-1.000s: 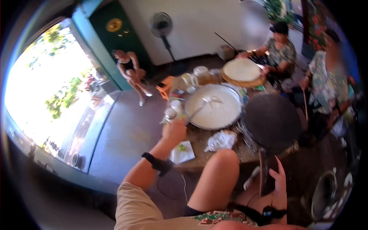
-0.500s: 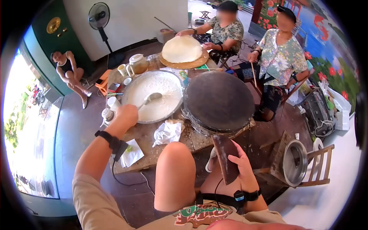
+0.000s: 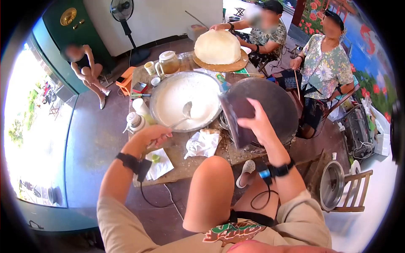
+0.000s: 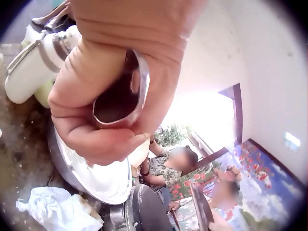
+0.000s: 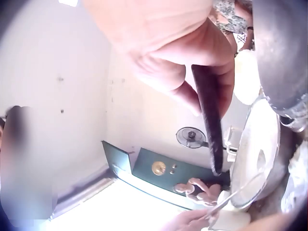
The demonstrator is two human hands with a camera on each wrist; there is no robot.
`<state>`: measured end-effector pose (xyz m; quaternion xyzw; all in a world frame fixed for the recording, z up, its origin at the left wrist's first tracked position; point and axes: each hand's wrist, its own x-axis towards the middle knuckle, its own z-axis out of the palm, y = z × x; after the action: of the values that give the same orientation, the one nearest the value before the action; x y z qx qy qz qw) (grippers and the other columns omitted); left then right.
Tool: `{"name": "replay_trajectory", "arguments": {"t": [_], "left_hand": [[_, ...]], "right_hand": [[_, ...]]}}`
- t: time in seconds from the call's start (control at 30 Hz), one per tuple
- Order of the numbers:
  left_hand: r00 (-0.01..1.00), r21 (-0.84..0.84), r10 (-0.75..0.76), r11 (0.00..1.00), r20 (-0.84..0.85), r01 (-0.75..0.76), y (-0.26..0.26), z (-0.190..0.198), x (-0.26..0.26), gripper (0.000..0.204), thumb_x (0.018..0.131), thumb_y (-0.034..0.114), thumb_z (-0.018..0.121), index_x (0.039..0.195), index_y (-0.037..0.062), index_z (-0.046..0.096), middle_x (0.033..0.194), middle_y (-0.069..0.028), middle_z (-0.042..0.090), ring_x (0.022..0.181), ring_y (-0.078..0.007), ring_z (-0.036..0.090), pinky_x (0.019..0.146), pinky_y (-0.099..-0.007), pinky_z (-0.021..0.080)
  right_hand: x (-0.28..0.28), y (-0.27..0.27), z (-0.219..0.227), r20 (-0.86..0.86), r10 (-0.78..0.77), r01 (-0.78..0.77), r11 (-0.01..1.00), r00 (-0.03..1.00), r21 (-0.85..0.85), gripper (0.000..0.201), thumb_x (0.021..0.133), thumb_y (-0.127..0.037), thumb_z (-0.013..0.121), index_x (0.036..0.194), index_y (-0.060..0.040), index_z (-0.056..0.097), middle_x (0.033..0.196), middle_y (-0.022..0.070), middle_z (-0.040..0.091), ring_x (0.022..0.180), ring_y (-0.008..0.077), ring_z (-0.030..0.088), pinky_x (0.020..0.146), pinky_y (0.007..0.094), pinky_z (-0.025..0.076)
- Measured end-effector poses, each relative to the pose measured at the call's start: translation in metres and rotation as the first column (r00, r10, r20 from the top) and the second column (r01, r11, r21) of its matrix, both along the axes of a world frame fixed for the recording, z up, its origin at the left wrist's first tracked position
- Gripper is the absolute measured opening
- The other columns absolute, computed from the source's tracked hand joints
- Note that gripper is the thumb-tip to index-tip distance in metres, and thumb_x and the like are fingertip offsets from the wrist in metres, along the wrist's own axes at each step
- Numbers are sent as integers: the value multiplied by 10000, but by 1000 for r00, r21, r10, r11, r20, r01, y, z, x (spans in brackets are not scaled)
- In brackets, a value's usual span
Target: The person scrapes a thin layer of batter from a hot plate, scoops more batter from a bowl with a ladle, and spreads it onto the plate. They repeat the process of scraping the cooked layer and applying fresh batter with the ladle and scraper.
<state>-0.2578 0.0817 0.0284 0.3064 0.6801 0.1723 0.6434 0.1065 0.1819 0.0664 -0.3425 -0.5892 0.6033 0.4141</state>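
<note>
In the head view my left hand grips the handle of a metal ladle, its bowl in the white batter of a wide metal basin. The left wrist view shows fingers of the left hand curled round the hollow handle. My right hand holds a dark, flat, curved-edged piece upright, between the basin and the round dark griddle, over their near edges. Thumb and fingers pinch that dark piece in the right wrist view.
Crumpled white cloth and a napkin lie near the table's front edge. Jars and a glass pitcher stand left and behind. Across the table, one person handles a large pale round sheet on a board; another sits holding a stick.
My right hand has raised the dark piece from beside my knee to the griddle's near left side. My left hand has drawn the ladle's handle nearer. The pale sheet looks more domed.
</note>
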Motion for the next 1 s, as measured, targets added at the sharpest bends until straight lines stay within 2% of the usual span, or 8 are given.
{"name": "replay_trajectory", "arguments": {"t": [0.07,0.2,0.27,0.57,0.67,0.77,0.9,1.0], "left_hand": [[971,-79,148,988,187,-136,-11,2,3,162,899,236,530,939,79,527,568,47,409,406,-16,345,343,-177,292],[893,-101,266,964,363,-247,-28,-4,1,90,882,169,554,890,90,511,568,51,399,401,-14,336,325,-154,265],[837,-93,263,964,480,-250,-34,-8,-1,138,886,145,549,798,104,450,566,52,391,399,-14,337,323,-149,258],[882,87,211,959,422,-271,-46,-22,3,185,874,128,554,739,68,442,549,4,426,394,-67,383,342,-234,297],[883,89,239,950,405,-298,-50,-23,9,119,886,139,544,840,99,442,566,53,376,399,-25,325,343,-198,260],[822,37,323,923,469,-384,-50,-20,12,165,875,125,549,784,85,418,583,22,413,423,-55,373,361,-220,290],[797,53,346,904,496,-425,-50,-19,16,154,873,112,542,769,80,434,591,17,441,424,-58,395,364,-215,316],[820,81,365,894,442,-442,-48,-10,23,144,872,104,534,760,75,449,598,11,462,420,-63,412,360,-218,335]], "right_hand": [[-42,50,-15,165,-91,50,970,982,237,602,648,-53,716,1200,6,481,1085,142,590,975,193,573,834,290,459],[-122,112,-43,511,-321,93,902,798,422,543,683,-238,710,1153,-25,541,1048,195,617,968,300,602,830,358,465],[-156,132,-66,535,-286,59,914,795,401,507,679,-273,711,1103,-29,580,1041,204,617,992,327,589,845,378,462],[-237,144,-101,846,-58,-175,969,529,176,458,663,-212,754,1069,-44,622,1009,185,635,931,316,621,749,390,516],[-236,152,-108,837,61,-120,993,543,5,448,690,-189,739,1086,-27,606,962,169,643,872,322,632,648,432,527],[-221,150,-114,692,10,77,993,722,-95,339,742,-166,702,1040,-34,610,908,132,641,777,292,635,573,446,515],[-198,144,-134,415,78,105,911,907,-400,169,793,-170,665,920,-87,591,840,74,616,722,219,604,564,437,499],[-183,128,-143,257,65,94,824,964,-559,217,822,-260,642,1001,-152,587,831,29,611,722,191,575,606,441,450]]}}
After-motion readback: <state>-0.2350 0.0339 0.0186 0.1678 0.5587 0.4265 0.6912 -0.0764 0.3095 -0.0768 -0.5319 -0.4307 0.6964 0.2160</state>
